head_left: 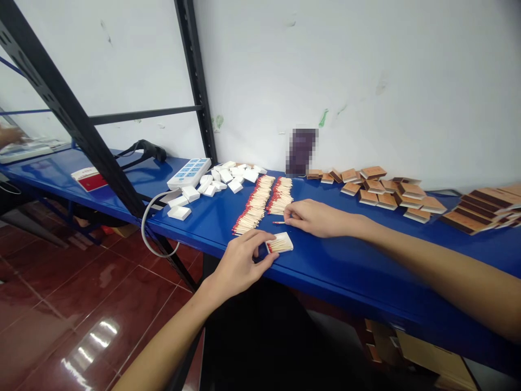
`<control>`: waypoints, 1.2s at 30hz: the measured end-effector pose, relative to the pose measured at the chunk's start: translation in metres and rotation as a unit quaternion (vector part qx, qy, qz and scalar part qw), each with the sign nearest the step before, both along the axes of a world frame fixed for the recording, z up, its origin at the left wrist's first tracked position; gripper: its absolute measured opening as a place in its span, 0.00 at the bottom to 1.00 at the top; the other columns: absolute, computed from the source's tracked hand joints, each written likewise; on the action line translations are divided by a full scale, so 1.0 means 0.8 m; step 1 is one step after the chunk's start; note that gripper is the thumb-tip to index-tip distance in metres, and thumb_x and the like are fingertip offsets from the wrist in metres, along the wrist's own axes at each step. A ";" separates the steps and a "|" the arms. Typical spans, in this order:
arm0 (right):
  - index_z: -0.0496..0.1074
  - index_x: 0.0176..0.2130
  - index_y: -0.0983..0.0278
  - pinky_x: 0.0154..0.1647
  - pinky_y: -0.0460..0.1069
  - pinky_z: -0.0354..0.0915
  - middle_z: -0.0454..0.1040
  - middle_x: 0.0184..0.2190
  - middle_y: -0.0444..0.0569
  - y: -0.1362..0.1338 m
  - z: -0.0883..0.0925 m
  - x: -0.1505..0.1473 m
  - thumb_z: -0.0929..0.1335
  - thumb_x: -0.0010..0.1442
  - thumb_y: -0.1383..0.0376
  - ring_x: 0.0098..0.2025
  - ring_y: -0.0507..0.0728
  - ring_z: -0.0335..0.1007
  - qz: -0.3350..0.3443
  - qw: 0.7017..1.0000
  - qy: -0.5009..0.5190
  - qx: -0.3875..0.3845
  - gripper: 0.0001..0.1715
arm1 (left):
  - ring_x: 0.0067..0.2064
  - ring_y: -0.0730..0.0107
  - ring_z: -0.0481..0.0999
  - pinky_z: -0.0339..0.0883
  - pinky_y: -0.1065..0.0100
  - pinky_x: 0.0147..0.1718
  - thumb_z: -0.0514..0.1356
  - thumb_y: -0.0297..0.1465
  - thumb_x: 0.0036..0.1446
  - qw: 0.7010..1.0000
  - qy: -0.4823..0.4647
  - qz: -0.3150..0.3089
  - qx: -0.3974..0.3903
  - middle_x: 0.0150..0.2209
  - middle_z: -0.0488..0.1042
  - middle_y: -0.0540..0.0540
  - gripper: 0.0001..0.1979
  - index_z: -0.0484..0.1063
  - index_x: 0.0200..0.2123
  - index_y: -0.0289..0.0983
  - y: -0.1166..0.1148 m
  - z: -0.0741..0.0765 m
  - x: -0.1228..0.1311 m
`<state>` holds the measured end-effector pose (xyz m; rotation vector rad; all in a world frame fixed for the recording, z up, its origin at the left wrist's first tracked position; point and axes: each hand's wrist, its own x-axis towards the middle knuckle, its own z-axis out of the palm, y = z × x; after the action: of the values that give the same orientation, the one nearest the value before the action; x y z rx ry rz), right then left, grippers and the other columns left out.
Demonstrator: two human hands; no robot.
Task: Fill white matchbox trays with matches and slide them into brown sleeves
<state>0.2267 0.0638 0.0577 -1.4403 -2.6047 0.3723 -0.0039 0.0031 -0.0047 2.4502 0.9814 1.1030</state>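
Observation:
My left hand grips a small white matchbox tray by its left end, thumb in front and fingers behind. Several matches lie in that tray with their red heads to the left. Just beyond it, my right hand pinches a match whose red tip points left. Two long rows of loose matches, a left row and a right row, stretch away from me on the blue table. The right hand is close to the near end of the right row.
White matchbox trays are scattered at the back left by a white power strip. Matchbox sleeves are heaped on the right, with a stack farther right. A black rack post and grey cable stand left. Another person's hand shows far left.

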 end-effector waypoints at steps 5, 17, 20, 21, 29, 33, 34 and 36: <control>0.69 0.32 0.61 0.29 0.49 0.55 0.72 0.27 0.46 -0.033 0.034 -0.002 0.62 0.66 0.59 0.27 0.54 0.63 0.061 0.998 0.008 -0.025 0.13 | 0.26 0.75 0.68 0.66 0.72 0.31 0.66 0.31 0.57 0.999 -0.015 0.021 -0.031 0.32 0.74 0.54 0.24 0.65 0.55 0.40 0.001 -0.001 0.000; 0.70 0.35 0.61 0.31 0.49 0.55 0.73 0.32 0.47 -0.029 0.017 -0.016 0.65 0.64 0.61 0.32 0.55 0.65 0.044 0.997 0.022 0.058 0.07 | 0.27 0.78 0.67 0.68 0.71 0.32 0.63 0.30 0.61 1.000 -0.006 -0.016 -0.008 0.47 0.76 0.46 0.08 0.74 0.44 0.37 0.001 0.000 0.001; 0.70 0.38 0.62 0.32 0.49 0.54 0.74 0.34 0.48 -0.011 0.007 -0.009 0.64 0.64 0.63 0.35 0.56 0.66 0.001 0.995 0.004 0.099 0.06 | 0.27 0.79 0.68 0.69 0.72 0.32 0.62 0.31 0.62 1.000 0.002 -0.015 0.000 0.47 0.76 0.46 0.07 0.76 0.43 0.37 0.001 -0.001 0.000; 0.69 0.39 0.62 0.32 0.49 0.54 0.74 0.35 0.49 -0.005 0.001 -0.008 0.64 0.65 0.63 0.36 0.56 0.67 -0.012 0.994 -0.005 0.107 0.06 | 0.28 0.79 0.69 0.69 0.72 0.32 0.62 0.31 0.62 1.000 0.005 -0.014 0.002 0.48 0.76 0.46 0.07 0.76 0.43 0.37 0.001 -0.001 -0.001; 0.70 0.40 0.62 0.32 0.48 0.55 0.76 0.39 0.50 0.016 -0.033 -0.006 0.62 0.66 0.65 0.36 0.56 0.68 -0.032 0.992 0.002 0.121 0.07 | 0.27 0.79 0.69 0.70 0.72 0.33 0.62 0.30 0.62 1.000 -0.006 -0.017 0.004 0.47 0.76 0.46 0.09 0.75 0.46 0.38 0.002 -0.003 -0.001; 0.70 0.42 0.62 0.33 0.49 0.56 0.77 0.39 0.50 0.017 -0.037 -0.007 0.62 0.67 0.65 0.37 0.56 0.69 -0.020 0.991 0.010 0.133 0.08 | 0.27 0.79 0.68 0.69 0.72 0.33 0.63 0.30 0.61 1.000 -0.007 -0.018 0.002 0.47 0.76 0.46 0.10 0.75 0.46 0.37 0.002 -0.002 0.000; 0.70 0.43 0.62 0.33 0.49 0.56 0.77 0.39 0.50 0.017 -0.038 -0.007 0.62 0.67 0.65 0.37 0.56 0.69 -0.018 0.991 0.010 0.135 0.09 | 0.27 0.79 0.68 0.69 0.72 0.33 0.63 0.30 0.61 1.000 -0.007 -0.018 0.002 0.47 0.76 0.46 0.10 0.75 0.46 0.37 0.002 -0.002 0.000; 0.71 0.43 0.62 0.33 0.49 0.56 0.77 0.39 0.50 0.018 -0.040 -0.008 0.61 0.67 0.65 0.37 0.56 0.70 -0.018 0.991 0.008 0.131 0.10 | 0.27 0.79 0.68 0.69 0.72 0.33 0.63 0.29 0.61 1.000 -0.007 -0.019 0.004 0.47 0.76 0.46 0.10 0.74 0.47 0.37 0.001 -0.002 0.000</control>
<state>0.2203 0.0781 0.0259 -1.3847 -2.4981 0.0349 -0.0038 0.0041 -0.0064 2.4529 0.9228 1.1129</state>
